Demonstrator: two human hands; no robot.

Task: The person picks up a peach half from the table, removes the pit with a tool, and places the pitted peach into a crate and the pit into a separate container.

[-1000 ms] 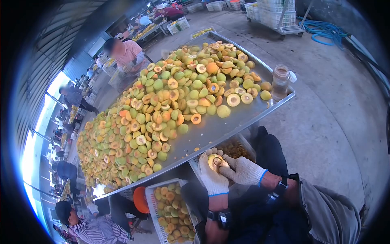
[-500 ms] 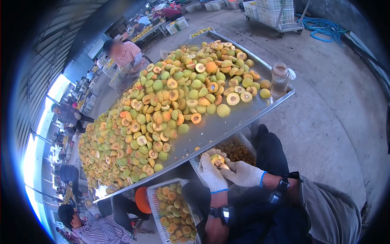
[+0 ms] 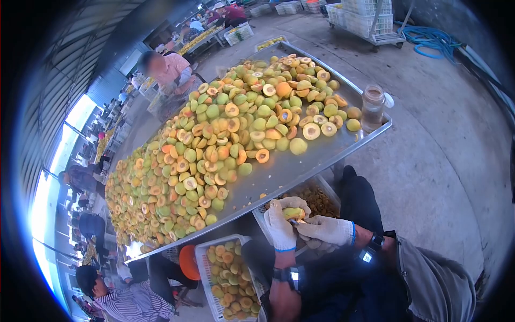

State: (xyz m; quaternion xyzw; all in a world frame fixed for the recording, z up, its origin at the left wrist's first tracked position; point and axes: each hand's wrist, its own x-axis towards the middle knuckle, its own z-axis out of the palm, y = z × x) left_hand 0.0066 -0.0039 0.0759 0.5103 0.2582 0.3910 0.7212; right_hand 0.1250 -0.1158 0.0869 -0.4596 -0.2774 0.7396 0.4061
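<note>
My left hand [image 3: 281,225], in a white knit glove, is closed around a yellow-green apricot half [image 3: 292,213]. Pressed close to it from the right is my right hand [image 3: 327,229], gloved too, its fingers closed on a small tool with a shiny metal tip [image 3: 295,220] that meets the fruit. The tool's handle is hidden in the glove. Below both hands stands a crate of brown pits [image 3: 319,201]. Beyond it, a metal table [image 3: 284,170] bears a big heap of halved apricots [image 3: 214,142].
A clear bottle [image 3: 372,110] stands at the table's right corner. A white crate of apricot halves [image 3: 228,276] and an orange bucket [image 3: 189,263] are at lower left. One person [image 3: 129,300] sits nearby, another [image 3: 171,72] across the table. A loaded cart [image 3: 370,24] and blue hose [image 3: 432,40] lie behind.
My hands have shifted slightly, and the apricot half has turned in my left fingers. The metal tip now shows against it. The whole view has moved a little.
</note>
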